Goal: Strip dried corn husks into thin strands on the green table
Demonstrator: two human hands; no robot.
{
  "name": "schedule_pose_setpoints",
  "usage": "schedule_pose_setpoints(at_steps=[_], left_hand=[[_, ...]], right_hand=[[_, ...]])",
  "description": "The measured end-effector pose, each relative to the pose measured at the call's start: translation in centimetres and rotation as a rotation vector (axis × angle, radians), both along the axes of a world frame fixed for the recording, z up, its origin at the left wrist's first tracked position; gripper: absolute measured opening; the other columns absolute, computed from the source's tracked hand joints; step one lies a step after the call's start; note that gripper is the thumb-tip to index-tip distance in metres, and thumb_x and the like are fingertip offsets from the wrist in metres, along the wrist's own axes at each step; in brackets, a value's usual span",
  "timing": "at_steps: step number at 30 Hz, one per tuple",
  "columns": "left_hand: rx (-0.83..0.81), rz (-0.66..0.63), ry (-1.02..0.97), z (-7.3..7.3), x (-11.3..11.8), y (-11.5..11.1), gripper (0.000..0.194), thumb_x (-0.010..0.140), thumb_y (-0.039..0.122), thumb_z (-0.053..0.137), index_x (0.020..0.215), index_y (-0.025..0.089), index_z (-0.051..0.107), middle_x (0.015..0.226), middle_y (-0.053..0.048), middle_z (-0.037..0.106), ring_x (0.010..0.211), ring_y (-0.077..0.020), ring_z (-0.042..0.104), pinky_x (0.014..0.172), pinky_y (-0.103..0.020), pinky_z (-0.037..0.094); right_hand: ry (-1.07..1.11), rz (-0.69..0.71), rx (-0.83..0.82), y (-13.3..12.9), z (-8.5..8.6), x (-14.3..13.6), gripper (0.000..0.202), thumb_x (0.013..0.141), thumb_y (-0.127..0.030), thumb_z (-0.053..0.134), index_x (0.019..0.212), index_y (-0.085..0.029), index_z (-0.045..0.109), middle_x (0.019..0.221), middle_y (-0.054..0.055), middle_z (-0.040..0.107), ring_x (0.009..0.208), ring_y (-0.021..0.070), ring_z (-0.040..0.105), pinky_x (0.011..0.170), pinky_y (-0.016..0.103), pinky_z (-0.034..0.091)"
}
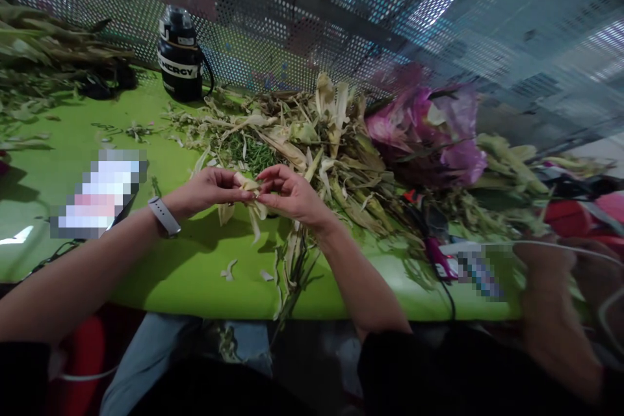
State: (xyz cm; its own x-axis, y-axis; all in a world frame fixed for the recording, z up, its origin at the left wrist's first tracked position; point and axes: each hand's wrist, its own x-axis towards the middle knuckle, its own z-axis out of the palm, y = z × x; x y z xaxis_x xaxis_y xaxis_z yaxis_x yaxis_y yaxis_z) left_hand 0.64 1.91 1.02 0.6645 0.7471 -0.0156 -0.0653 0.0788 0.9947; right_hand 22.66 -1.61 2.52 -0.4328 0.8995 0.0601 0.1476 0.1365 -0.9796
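My left hand, a pale watch band at its wrist, pinches a pale yellow piece of corn husk just above the green table. From the other side, my right hand has thumb and fingertips closed on the same piece. Loose husk ends hang below the fingers. Right behind the hands lies a heap of dried corn husks with thin green strands in it. Long thin husk strips trail over the table's front edge beside my right forearm.
A black jug stands at the back, before a perforated metal screen. A phone lies at left. Pink plastic wrapping sits on the husks. At right are a cable, another phone and another person's arm.
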Motion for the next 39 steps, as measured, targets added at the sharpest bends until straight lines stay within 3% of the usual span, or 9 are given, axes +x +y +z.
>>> schedule_pose_setpoints(at_steps=[7,9,13,18,22,29,32,35,39], left_hand=[[0.025,-0.037,0.052,-0.1,-0.1,-0.2,0.028,0.076,0.039,0.077,0.082,0.012,0.071,0.069,0.0,0.062,0.058,-0.0056,0.049,0.052,-0.018,0.036],[0.051,-0.103,0.093,0.1,-0.1,-0.4,0.028,0.08,0.04,0.073,0.08,0.012,0.069,0.065,0.001,0.056,0.054,-0.0051,0.043,0.05,-0.018,0.032],[0.052,-0.277,0.141,0.3,0.4,-1.1,0.03,0.082,0.04,0.069,0.075,0.012,0.065,0.061,0.003,0.049,0.053,-0.0058,0.038,0.05,-0.02,0.029],[0.1,-0.305,0.183,0.3,0.9,-1.6,0.032,0.086,0.042,0.063,0.072,0.013,0.062,0.059,0.004,0.042,0.051,-0.0062,0.032,0.047,-0.021,0.025],[0.15,-0.417,0.225,0.5,1.4,-2.2,0.036,0.087,0.044,0.061,0.066,0.015,0.059,0.056,0.004,0.041,0.049,-0.0069,0.032,0.047,-0.022,0.026],[0.174,-0.554,0.188,0.4,2.1,-3.6,0.031,0.089,0.04,0.06,0.072,0.015,0.067,0.056,0.001,0.049,0.05,-0.0082,0.038,0.047,-0.022,0.031],[0.124,-0.546,0.176,0.4,2.1,-3.9,0.026,0.087,0.038,0.062,0.078,0.015,0.069,0.061,0.0,0.055,0.054,-0.0085,0.045,0.05,-0.02,0.036],[-0.033,-0.517,0.142,0.2,2.2,-4.0,0.024,0.084,0.038,0.067,0.086,0.014,0.068,0.067,0.0,0.059,0.057,-0.0086,0.05,0.052,-0.019,0.039],[-0.146,-0.455,0.124,0.0,2.1,-3.5,0.029,0.085,0.042,0.067,0.095,0.015,0.068,0.056,0.004,0.055,0.044,-0.0057,0.045,0.044,-0.018,0.035]], right_hand=[[0.127,-0.095,-0.019,0.0,-0.4,-0.7,0.033,0.073,-0.028,0.075,0.1,-0.02,0.058,0.089,0.0,0.062,0.081,0.0117,0.059,0.073,0.025,0.049],[0.125,-0.06,-0.106,0.2,-0.2,-0.6,0.023,0.079,-0.035,0.068,0.09,-0.018,0.06,0.082,0.0,0.061,0.073,0.0108,0.057,0.067,0.024,0.047],[-0.033,0.02,-0.208,0.1,-0.2,-1.3,0.036,0.083,-0.05,0.061,0.071,-0.017,0.055,0.059,-0.005,0.045,0.051,0.0072,0.038,0.049,0.022,0.029],[-0.026,-0.086,-0.023,-0.2,-0.7,-2.7,0.043,0.078,-0.055,0.067,0.067,-0.018,0.05,0.061,-0.006,0.042,0.056,0.0074,0.035,0.052,0.023,0.027],[-0.026,-0.171,0.125,0.0,-1.4,-3.0,0.046,0.079,-0.062,0.064,0.068,-0.019,0.05,0.062,-0.005,0.04,0.058,0.0087,0.035,0.055,0.025,0.03],[0.032,-0.414,0.197,0.2,-1.9,-3.2,0.05,0.077,-0.067,0.062,0.068,-0.02,0.048,0.063,-0.005,0.04,0.06,0.0094,0.035,0.056,0.024,0.033],[0.052,-0.47,0.186,0.2,-1.7,-3.2,0.052,0.077,-0.069,0.061,0.067,-0.02,0.045,0.062,-0.005,0.038,0.058,0.0088,0.035,0.053,0.024,0.032],[0.066,-0.458,0.126,0.2,-1.6,-3.2,0.05,0.078,-0.068,0.06,0.071,-0.021,0.047,0.061,-0.005,0.039,0.054,0.0079,0.035,0.049,0.023,0.03],[0.064,-0.406,0.021,0.6,-1.9,-2.8,0.044,0.085,-0.064,0.052,0.078,-0.021,0.053,0.057,-0.005,0.041,0.048,0.008,0.037,0.044,0.024,0.03]])
